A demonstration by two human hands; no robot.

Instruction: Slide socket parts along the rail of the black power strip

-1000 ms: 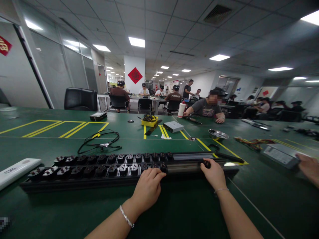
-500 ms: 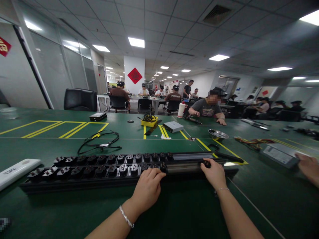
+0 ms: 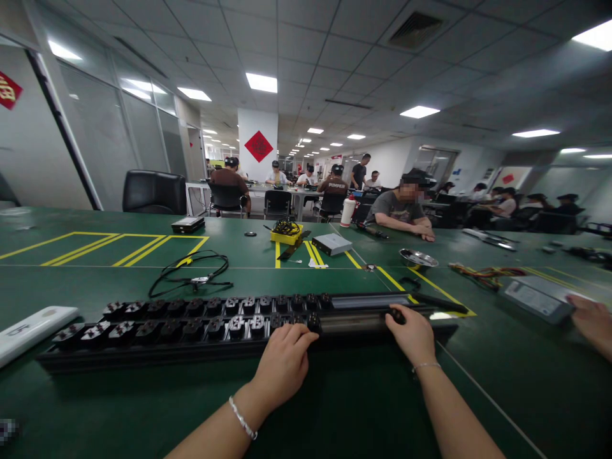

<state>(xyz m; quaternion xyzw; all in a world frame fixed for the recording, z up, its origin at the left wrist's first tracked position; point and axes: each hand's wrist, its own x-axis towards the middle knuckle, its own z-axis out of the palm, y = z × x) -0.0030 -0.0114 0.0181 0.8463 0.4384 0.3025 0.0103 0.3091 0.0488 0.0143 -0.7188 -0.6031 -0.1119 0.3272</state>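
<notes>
A long black power strip rail [image 3: 157, 344] with two rows of sockets lies across the green table in front of me. My left hand [image 3: 283, 363] rests on its front edge near the last sockets, fingers curled over the rail. My right hand [image 3: 415, 333] sits further right on the bare section of the rail, fingers pinched on a small black knob-like part [image 3: 396, 314].
A white flat device [image 3: 29, 325] lies at the left. Black cable [image 3: 191, 273], yellow tray with wires [image 3: 287, 231], grey box [image 3: 331, 243] and metal bowl [image 3: 419, 257] sit beyond. A co-worker's hand [image 3: 591, 322] rests by a grey unit [image 3: 538, 298] at the right. People sit at the far tables.
My hands have stayed where they were. The seated person across the table has brought their arms closer together.
</notes>
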